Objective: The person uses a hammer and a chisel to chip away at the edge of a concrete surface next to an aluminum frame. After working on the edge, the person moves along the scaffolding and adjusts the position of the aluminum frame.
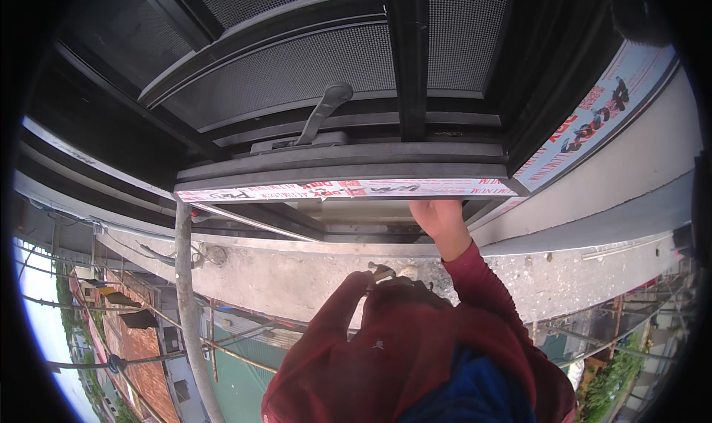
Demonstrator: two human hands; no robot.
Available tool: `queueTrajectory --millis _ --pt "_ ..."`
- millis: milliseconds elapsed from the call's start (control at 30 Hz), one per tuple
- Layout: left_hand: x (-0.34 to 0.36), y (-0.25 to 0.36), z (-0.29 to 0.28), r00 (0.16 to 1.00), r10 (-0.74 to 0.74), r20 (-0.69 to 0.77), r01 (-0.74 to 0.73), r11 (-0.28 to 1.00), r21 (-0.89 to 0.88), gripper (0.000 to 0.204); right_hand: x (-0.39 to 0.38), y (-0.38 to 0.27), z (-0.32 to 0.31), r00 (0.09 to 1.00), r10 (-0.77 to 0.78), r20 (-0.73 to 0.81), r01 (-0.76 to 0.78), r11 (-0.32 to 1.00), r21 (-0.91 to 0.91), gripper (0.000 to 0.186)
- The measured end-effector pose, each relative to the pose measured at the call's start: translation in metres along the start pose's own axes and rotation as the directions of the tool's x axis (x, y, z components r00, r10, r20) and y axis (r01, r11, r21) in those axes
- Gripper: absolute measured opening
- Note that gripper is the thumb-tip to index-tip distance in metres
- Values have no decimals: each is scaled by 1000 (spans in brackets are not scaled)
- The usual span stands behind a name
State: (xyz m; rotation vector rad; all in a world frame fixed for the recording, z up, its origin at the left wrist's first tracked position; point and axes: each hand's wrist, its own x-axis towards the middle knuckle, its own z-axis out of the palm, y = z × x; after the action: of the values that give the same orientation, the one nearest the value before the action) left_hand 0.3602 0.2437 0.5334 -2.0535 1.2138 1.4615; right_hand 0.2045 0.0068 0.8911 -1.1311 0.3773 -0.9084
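Observation:
An opened black-framed window sash (341, 168) with mesh spans the upper part of the head view. A grey lever handle (323, 114) stands on its frame. Red-and-white protective film (386, 189) covers the outer face of the near rail. My right hand (439, 219) reaches up to the underside of this rail, right of its middle. Its fingers pass behind the rail and are hidden. My left arm (348, 297) bends in front of my chest, and its sleeve hides the left hand. A small brownish, pale-edged object (382, 272) shows by that cuff; its kind is unclear.
A concrete ledge (274, 282) runs below the window opening. A grey upright pole (184, 275) stands at the left. Scaffold poles (133, 364), rooftops (137, 319) and greenery lie far below. More film-covered frame (593, 119) rises along the right, beside a pale wall (623, 156).

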Motion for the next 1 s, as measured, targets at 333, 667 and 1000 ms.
queueTrajectory --millis 333,667,1000 --pt "-38 -30 97 946 -288 150 309 651 -693 42 45 -8 -33 918 -111 380 -246 594 766 59" --pt "-26 12 368 737 -371 -565 -303 566 -767 90 51 -42 -26 872 -54 487 -408 471 782 59" --pt "-108 58 433 845 -378 377 282 -283 -917 34 49 -49 -28 892 17 451 -390 533 751 77"
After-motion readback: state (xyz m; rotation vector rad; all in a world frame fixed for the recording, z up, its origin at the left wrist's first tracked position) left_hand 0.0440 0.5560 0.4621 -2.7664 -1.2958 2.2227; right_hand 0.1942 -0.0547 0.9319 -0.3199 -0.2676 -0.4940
